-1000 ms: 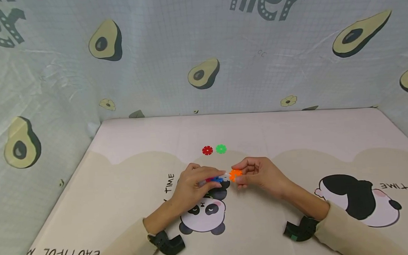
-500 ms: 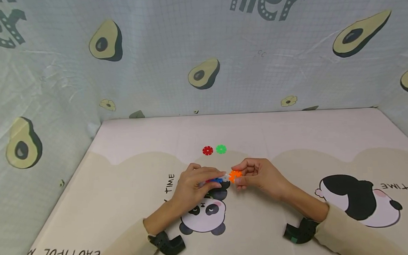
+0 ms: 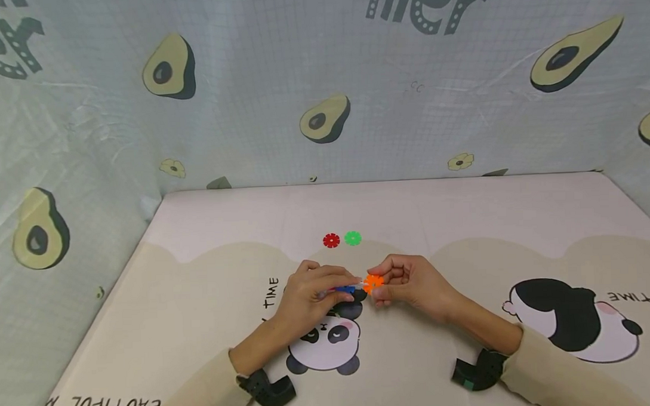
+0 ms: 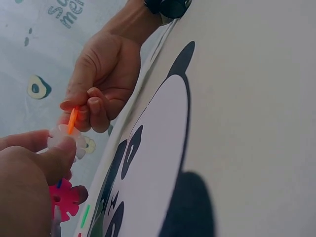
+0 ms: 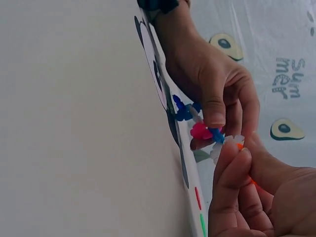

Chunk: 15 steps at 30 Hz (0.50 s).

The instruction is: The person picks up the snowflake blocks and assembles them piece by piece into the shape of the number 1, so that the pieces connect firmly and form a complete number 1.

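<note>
My left hand (image 3: 312,290) grips a chain of linked plastic snowflake discs. In the right wrist view the chain has a dark blue disc (image 5: 183,112), a pink disc (image 5: 199,131) and a white disc (image 5: 216,152) at its near end, with more blue between. Thumb and fingers of my right hand (image 3: 411,282) pinch an orange snowflake disc (image 3: 374,284). Seen from the left wrist, the orange disc stands edge-on at the rim of the white disc, crosswise to it. My left hand hides part of the chain.
A red snowflake disc (image 3: 331,240) and a green snowflake disc (image 3: 353,238) lie side by side on the table beyond my hands. The tabletop (image 3: 239,218) wears a panda-print cover, and an avocado-print curtain (image 3: 246,110) rises behind its far edge.
My right hand has shifted slightly left and down, bringing the orange disc closer against the white one. The left hand has stayed nearly still. Red and green discs lie where they were.
</note>
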Tool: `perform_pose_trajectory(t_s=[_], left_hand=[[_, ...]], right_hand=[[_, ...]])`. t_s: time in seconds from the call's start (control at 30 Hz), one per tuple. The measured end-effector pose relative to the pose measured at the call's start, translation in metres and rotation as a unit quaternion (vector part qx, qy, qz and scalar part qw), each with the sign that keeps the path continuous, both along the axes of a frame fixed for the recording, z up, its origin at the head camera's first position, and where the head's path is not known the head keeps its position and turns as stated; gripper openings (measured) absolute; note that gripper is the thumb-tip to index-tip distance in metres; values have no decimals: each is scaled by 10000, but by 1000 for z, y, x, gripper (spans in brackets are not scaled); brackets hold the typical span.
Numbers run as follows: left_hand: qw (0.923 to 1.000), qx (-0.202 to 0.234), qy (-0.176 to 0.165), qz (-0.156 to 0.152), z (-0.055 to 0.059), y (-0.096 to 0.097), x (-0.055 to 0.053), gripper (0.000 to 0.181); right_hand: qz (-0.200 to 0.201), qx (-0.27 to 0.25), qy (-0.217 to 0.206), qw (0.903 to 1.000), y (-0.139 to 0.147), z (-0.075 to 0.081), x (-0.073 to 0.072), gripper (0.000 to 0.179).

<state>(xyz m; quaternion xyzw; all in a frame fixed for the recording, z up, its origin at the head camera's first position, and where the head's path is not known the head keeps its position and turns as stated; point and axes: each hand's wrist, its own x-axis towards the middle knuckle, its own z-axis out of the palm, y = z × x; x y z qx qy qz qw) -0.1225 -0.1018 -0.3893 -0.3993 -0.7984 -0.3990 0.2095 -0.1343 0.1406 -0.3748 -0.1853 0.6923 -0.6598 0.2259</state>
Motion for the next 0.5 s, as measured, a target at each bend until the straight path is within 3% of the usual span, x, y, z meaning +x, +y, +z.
perform_pose_trajectory(t_s=[0.3, 0.5], left_hand=[[9996, 151, 123, 201, -1, 0, -2, 29], [9993, 207, 141, 272, -2, 1, -3, 28]], right_hand=[[72, 243, 40, 9997, 4, 4, -5, 34], [161, 139, -5, 9998, 6, 7, -6, 35]])
